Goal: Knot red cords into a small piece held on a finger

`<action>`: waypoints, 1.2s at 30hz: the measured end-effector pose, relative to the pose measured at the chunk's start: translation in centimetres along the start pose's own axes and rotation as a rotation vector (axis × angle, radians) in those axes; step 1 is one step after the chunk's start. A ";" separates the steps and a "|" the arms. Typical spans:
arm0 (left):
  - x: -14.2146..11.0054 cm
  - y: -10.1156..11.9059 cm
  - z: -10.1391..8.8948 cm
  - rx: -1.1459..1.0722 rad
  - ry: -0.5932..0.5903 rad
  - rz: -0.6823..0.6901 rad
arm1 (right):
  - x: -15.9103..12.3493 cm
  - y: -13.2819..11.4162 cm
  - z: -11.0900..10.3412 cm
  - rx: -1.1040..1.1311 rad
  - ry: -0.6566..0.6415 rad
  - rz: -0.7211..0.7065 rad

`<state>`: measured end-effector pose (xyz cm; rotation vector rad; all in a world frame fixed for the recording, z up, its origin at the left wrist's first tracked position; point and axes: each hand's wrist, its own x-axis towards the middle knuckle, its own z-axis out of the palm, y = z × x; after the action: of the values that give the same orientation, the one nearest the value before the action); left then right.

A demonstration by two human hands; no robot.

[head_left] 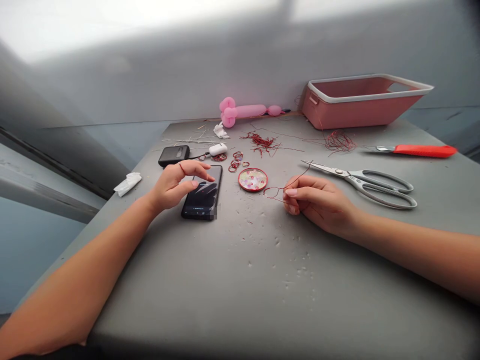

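Observation:
My left hand (174, 185) hovers over a black smartphone (202, 200) with a dark lit screen, its fingers apart and fingertips at or just above the glass. Pinched between the thumb and fingers of my right hand (315, 200) is a thin dark red wire (275, 190), bent into a small loop that points left. Between my hands sits a round red-rimmed lid (253, 188) with several small beads (252, 177) in it. Small wire rings (235, 162) lie just behind the lid. Grey-handled scissors (369, 180) rest beyond my right hand, blades pointing left.
A pink basket (352, 112) stands at the back right. Near it are a tangle of red wire (339, 141) and a red cutter knife (423, 150). Cut red wire pieces (261, 141), a pink twisted balloon (247, 111), a black power bank (173, 155) and crumpled tissue (127, 184) lie around.

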<state>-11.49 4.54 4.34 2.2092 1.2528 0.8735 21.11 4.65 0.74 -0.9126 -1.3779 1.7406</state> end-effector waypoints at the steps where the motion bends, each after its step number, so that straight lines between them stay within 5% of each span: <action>1: 0.1 0.3 0.2 0.007 0.012 -0.009 | 0.0 0.1 0.0 0.001 -0.002 -0.001; 4: 0.2 2.7 2.0 -0.072 0.148 -0.132 | -0.2 0.3 0.1 -0.023 0.013 -0.024; 6: -0.1 5.3 4.1 -0.365 0.241 -0.286 | -0.5 0.3 0.3 -0.085 0.011 -0.078; 11: -2.0 10.4 8.8 -0.705 0.035 -0.566 | -1.4 -0.2 1.8 -0.273 -0.046 -0.176; 20: -2.1 8.3 10.9 -0.953 0.170 -0.596 | -1.3 -0.8 2.7 -0.318 -0.170 -0.035; 27: -2.4 8.1 10.7 -0.905 0.114 -0.555 | -1.0 -0.8 2.1 -0.260 -0.314 -0.083; 36: -2.4 8.4 10.4 -0.849 -0.051 -0.537 | -1.0 -0.5 2.1 -0.270 -0.240 -0.057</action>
<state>-0.06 -2.43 1.79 1.1540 1.0820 0.8855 19.85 2.89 1.66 -0.8150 -1.8120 1.6893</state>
